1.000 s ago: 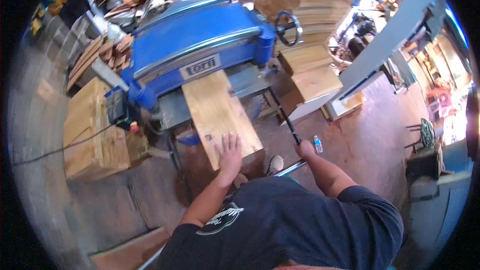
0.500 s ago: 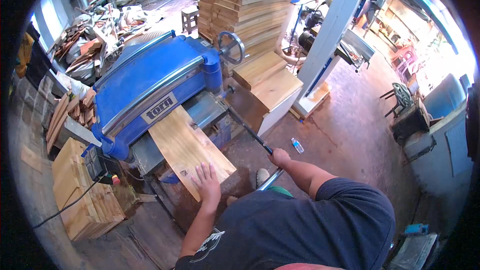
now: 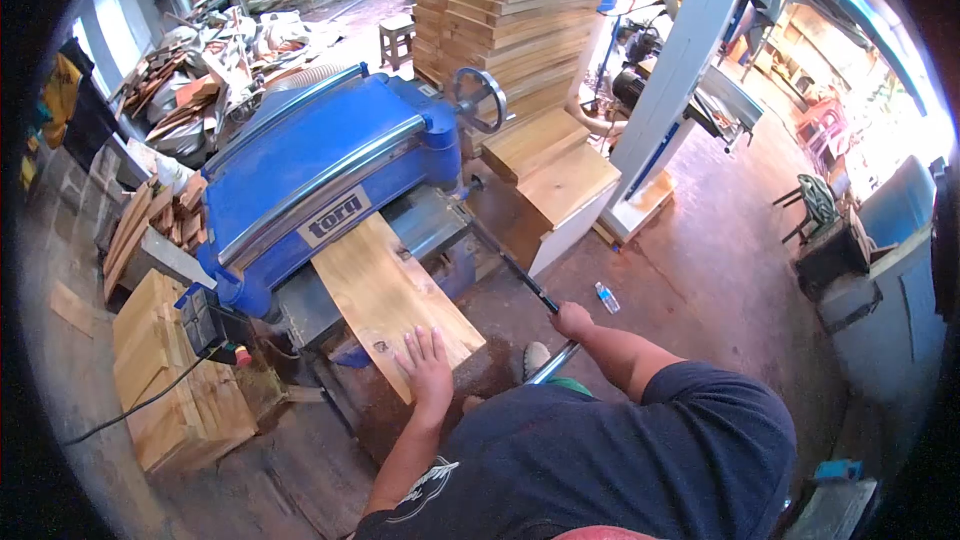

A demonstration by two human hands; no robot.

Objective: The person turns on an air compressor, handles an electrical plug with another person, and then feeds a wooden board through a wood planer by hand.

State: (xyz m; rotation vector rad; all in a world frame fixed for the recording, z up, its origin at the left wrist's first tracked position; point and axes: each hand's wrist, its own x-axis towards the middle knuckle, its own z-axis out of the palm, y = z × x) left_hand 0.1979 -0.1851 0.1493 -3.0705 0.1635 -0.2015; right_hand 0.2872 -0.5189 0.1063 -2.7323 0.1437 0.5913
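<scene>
A light wooden board (image 3: 385,290) lies partly inside a blue thickness planer (image 3: 310,180), its near end sticking out toward me. My left hand (image 3: 425,365) rests flat on that near end, fingers stretched and a little spread. My right hand (image 3: 572,321) is closed around the end of a dark metal bar (image 3: 510,265) that runs out from the planer's bed. Beside this hand is a shiny metal roller (image 3: 555,362), partly covered by my body. The board's far end is hidden under the planer's hood.
Stacked boards (image 3: 510,30) rise behind the planer, with more boards (image 3: 180,370) at its left. A handwheel (image 3: 480,100) tops its right corner. A power cable (image 3: 130,410) runs left from the control box (image 3: 210,320). A plastic bottle (image 3: 606,297) lies on the floor by a post (image 3: 680,70).
The whole view has shifted slightly, so everything appears a little further right. Both hands keep their places on the board and the bar, and the board shows no clear movement against the planer.
</scene>
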